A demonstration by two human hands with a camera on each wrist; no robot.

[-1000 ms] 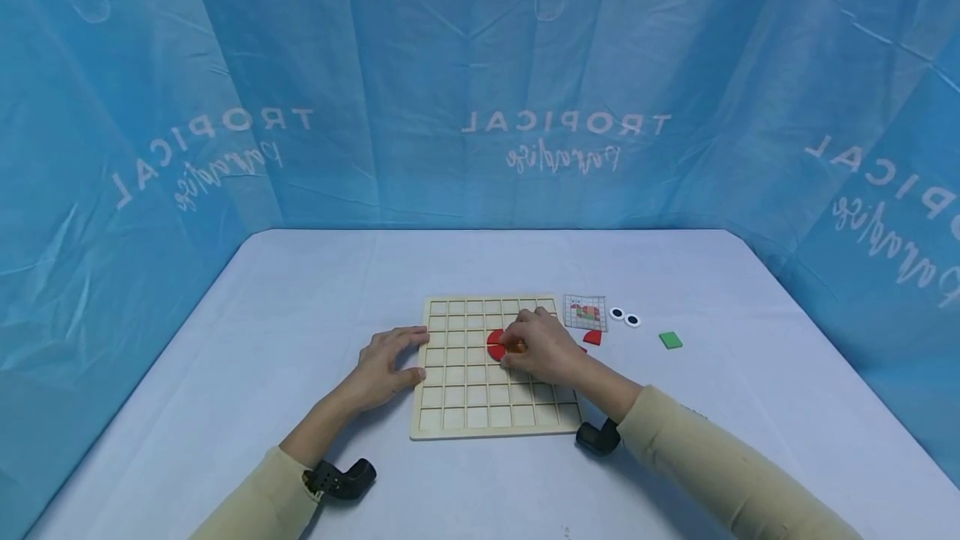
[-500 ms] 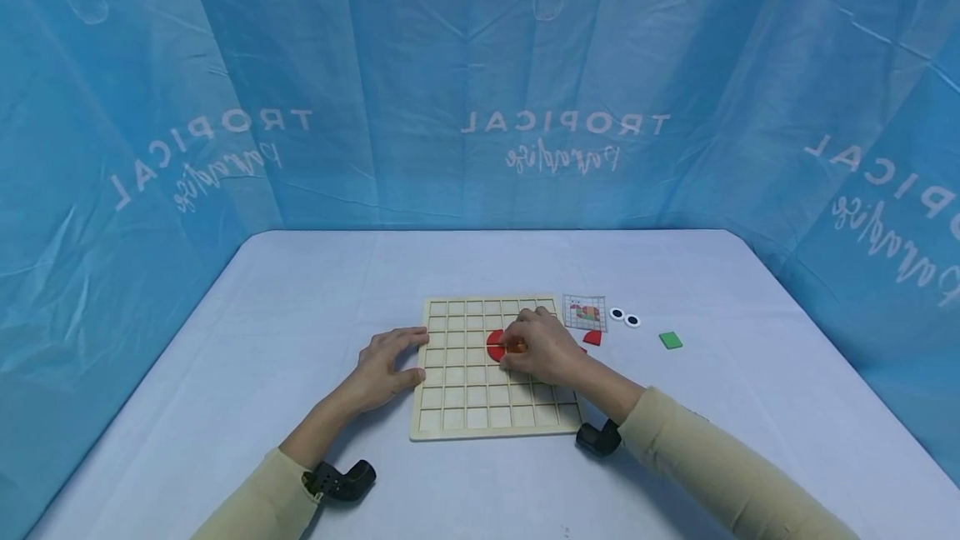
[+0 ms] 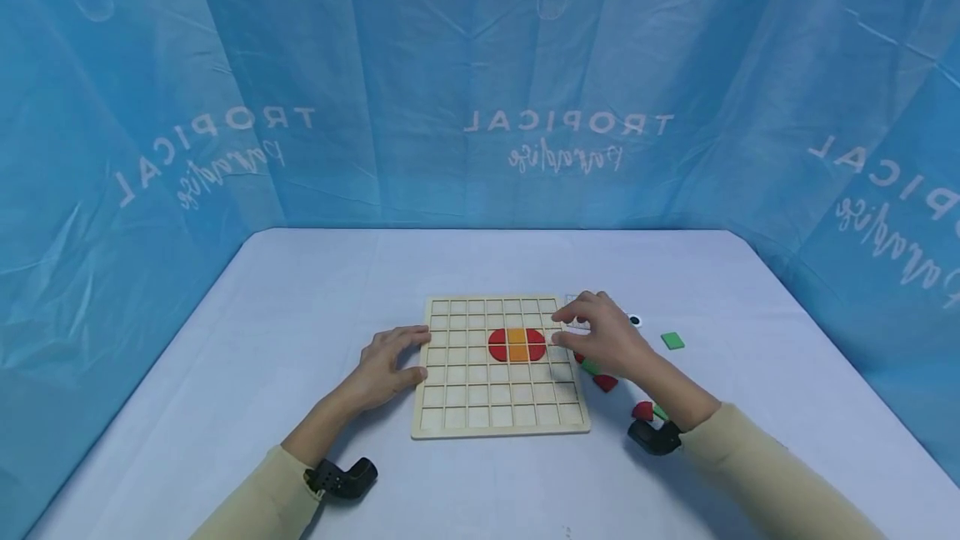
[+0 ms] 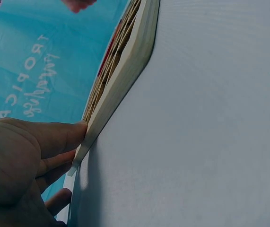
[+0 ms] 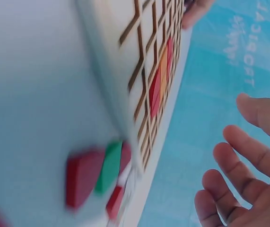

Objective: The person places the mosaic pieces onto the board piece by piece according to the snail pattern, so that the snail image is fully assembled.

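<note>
A pale wooden grid board [image 3: 477, 395] lies on the table. Near its middle, red quarter-round tiles [image 3: 536, 345] flank orange tiles [image 3: 517, 345], together making a rounded shape. My left hand [image 3: 386, 363] rests along the board's left side, thumb [image 4: 61, 137] and fingertips touching its edge. Over the board's right edge hovers my right hand [image 3: 606, 338], thumb and fingers apart with nothing between them. The right wrist view also shows this hand [image 5: 248, 175] bare, its fingers loosely bent. It hides most of a small printed grid card [image 3: 572, 302].
Right of the board lie a red tile [image 3: 605, 382], a green tile [image 3: 590, 367], another red piece [image 3: 642, 411] and a green piece [image 3: 660, 412] by the right wrist. Farther right are a green diamond-like tile [image 3: 672, 341] and a black-and-white eye disc [image 3: 635, 321].
My right hand has moved right from the middle of the board to its right edge, uncovering the orange tiles and right-side red tiles. My left hand stays put.
</note>
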